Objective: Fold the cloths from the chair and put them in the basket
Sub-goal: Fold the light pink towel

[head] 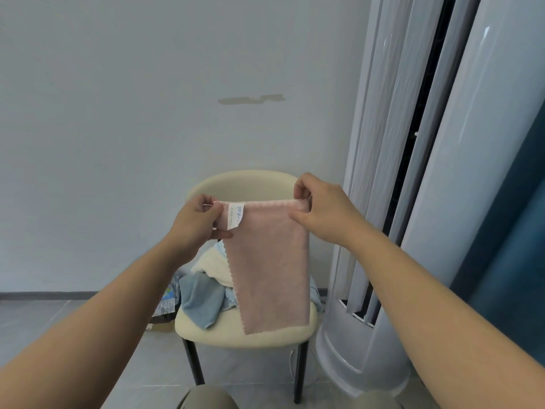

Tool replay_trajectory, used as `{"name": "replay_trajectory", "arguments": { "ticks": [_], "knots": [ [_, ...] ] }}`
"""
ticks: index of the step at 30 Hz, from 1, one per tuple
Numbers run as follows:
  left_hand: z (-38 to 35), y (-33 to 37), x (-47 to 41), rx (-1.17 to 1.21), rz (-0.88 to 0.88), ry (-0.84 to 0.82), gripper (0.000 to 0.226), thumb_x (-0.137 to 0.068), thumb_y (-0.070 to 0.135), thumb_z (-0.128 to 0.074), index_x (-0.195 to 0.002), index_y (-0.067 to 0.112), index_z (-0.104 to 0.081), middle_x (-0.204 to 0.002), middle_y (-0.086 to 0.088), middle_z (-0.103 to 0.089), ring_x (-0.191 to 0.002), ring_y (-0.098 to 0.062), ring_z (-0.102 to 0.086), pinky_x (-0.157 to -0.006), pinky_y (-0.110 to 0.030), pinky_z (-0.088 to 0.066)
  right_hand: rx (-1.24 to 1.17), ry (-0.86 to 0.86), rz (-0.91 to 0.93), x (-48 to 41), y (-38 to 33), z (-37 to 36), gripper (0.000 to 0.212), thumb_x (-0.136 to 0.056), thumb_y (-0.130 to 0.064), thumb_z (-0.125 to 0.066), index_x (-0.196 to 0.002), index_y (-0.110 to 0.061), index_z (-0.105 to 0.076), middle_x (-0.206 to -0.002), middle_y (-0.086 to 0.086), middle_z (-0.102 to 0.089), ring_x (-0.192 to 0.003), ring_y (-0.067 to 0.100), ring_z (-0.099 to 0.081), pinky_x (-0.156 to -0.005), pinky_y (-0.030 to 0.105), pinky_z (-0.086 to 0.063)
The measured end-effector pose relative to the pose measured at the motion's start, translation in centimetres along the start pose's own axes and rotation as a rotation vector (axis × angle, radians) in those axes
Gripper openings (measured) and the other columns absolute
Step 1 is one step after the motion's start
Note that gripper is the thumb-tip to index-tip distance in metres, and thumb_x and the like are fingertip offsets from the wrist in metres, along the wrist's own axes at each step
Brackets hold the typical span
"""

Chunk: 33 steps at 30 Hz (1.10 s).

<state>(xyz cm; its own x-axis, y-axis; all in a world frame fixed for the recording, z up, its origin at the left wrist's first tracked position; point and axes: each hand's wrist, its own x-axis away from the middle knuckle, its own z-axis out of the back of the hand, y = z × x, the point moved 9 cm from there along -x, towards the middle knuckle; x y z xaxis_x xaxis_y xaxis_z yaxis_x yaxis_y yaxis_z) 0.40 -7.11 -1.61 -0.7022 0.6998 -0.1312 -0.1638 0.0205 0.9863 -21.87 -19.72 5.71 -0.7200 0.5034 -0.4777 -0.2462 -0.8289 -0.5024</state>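
Observation:
A pink cloth (pixel 269 267) with a white label hangs in the air in front of the cream chair (pixel 236 335). My left hand (pixel 196 221) pinches its top left corner and my right hand (pixel 320 209) pinches its top right corner, so the top edge is stretched level. The cloth hangs long and narrow, its lower end over the seat. On the seat behind it lies a pile with a blue cloth (pixel 200 299) and a cream cloth (pixel 211 265). No basket is in view.
A tall white floor-standing air conditioner (pixel 413 231) stands right of the chair, with a dark blue curtain (pixel 513 261) beyond it. A bag of items (pixel 168 299) lies on the floor left of the chair. My knees (pixel 206 398) show at the bottom edge.

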Motion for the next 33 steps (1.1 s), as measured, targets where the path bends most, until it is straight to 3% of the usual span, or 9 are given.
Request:
{"name": "replay_trajectory", "arguments": {
  "ticks": [6,9,11,15,18,21,26,29,33],
  "knots": [
    [-0.6,1.2,0.8,-0.039,-0.037,-0.023,0.009,-0.108,0.016,-0.049,-0.104,0.009,-0.052,-0.109,-0.024,-0.063,-0.083,-0.026,-0.071,-0.072,-0.049,-0.064,0.017,-0.068,-0.110,0.1,2.2,-0.4,0.022,-0.087,-0.031,-0.076,-0.104,-0.027,-0.063,-0.084,-0.007,-0.064,-0.076,0.004,-0.060,-0.065,0.019,-0.044],
    [-1.1,1.9,1.0,-0.120,-0.078,-0.052,0.007,-0.105,0.016,-0.052,-0.102,0.011,-0.055,-0.106,-0.023,-0.068,-0.081,-0.033,-0.075,-0.080,-0.067,-0.058,0.137,-0.143,-0.127,0.2,2.8,-1.1,0.024,-0.090,-0.046,-0.071,-0.109,-0.031,-0.070,-0.081,-0.013,-0.063,-0.078,0.000,-0.058,-0.065,0.018,-0.042],
    [-1.6,2.5,1.1,-0.165,-0.106,-0.068,0.007,-0.105,0.018,-0.054,-0.103,0.012,-0.056,-0.104,-0.020,-0.070,-0.083,-0.037,-0.075,-0.082,-0.072,-0.053,0.195,-0.179,-0.138,0.4,3.1,-1.5,0.022,-0.094,-0.048,-0.066,-0.101,-0.029,-0.074,-0.081,-0.016,-0.059,-0.077,-0.001,-0.055,-0.063,0.020,-0.041],
    [-2.6,3.4,1.8,-0.159,-0.155,-0.090,0.011,-0.102,0.018,-0.061,-0.107,0.008,-0.058,-0.102,-0.022,-0.070,-0.092,-0.033,-0.074,-0.077,-0.049,-0.064,0.262,-0.200,-0.146,0.3,4.2,-2.2,0.025,-0.098,-0.046,-0.062,-0.100,-0.023,-0.072,-0.098,-0.007,-0.053,-0.092,0.013,-0.055,-0.074,0.029,-0.044],
    [-3.3,3.2,2.2,-0.291,-0.189,-0.173,0.024,-0.089,0.022,-0.078,-0.110,0.017,-0.067,-0.095,-0.004,-0.077,-0.088,-0.017,-0.075,-0.079,-0.033,-0.061,0.226,-0.181,-0.171,0.2,4.8,-2.1,0.026,-0.100,-0.041,-0.060,-0.105,-0.017,-0.070,-0.107,-0.001,-0.053,-0.097,0.016,-0.054,-0.080,0.030,-0.042],
    [-3.6,3.0,2.4,-0.364,-0.220,-0.179,0.011,-0.087,0.012,-0.078,-0.094,0.021,-0.076,-0.080,0.009,-0.076,-0.074,-0.006,-0.069,-0.068,-0.022,-0.055,0.133,-0.199,-0.170,0.6,4.7,-2.2,0.020,-0.101,-0.036,-0.060,-0.107,-0.017,-0.066,-0.103,-0.002,-0.065,-0.094,0.017,-0.062,-0.079,0.032,-0.051],
    [-3.4,3.0,2.5,-0.310,-0.207,-0.110,0.016,-0.097,0.010,-0.063,-0.090,0.015,-0.077,-0.084,-0.005,-0.078,-0.084,-0.022,-0.076,-0.082,-0.042,-0.063,0.078,-0.283,-0.150,1.2,4.5,-3.2,0.016,-0.096,-0.021,-0.064,-0.108,-0.026,-0.056,-0.105,-0.003,-0.066,-0.090,0.012,-0.062,-0.072,0.026,-0.050],
    [-4.0,3.3,2.7,-0.316,-0.226,-0.132,0.017,-0.100,0.015,-0.062,-0.091,0.014,-0.076,-0.082,-0.003,-0.077,-0.077,-0.020,-0.074,-0.077,-0.044,-0.063,0.078,-0.354,-0.148,1.4,4.5,-4.1,0.036,-0.091,-0.018,-0.067,-0.121,-0.028,-0.051,-0.111,-0.004,-0.063,-0.089,0.012,-0.062,-0.070,0.025,-0.051],
    [-5.2,3.9,3.1,-0.450,-0.281,-0.192,0.015,-0.099,0.020,-0.063,-0.091,0.017,-0.076,-0.077,-0.001,-0.076,-0.065,-0.022,-0.074,-0.071,-0.043,-0.060,-0.051,-0.321,-0.081,1.2,2.6,-5.2,0.064,-0.085,-0.039,-0.078,-0.141,-0.030,-0.047,-0.124,-0.008,-0.055,-0.108,0.011,-0.060,-0.081,0.015,-0.047]
  ]
}}
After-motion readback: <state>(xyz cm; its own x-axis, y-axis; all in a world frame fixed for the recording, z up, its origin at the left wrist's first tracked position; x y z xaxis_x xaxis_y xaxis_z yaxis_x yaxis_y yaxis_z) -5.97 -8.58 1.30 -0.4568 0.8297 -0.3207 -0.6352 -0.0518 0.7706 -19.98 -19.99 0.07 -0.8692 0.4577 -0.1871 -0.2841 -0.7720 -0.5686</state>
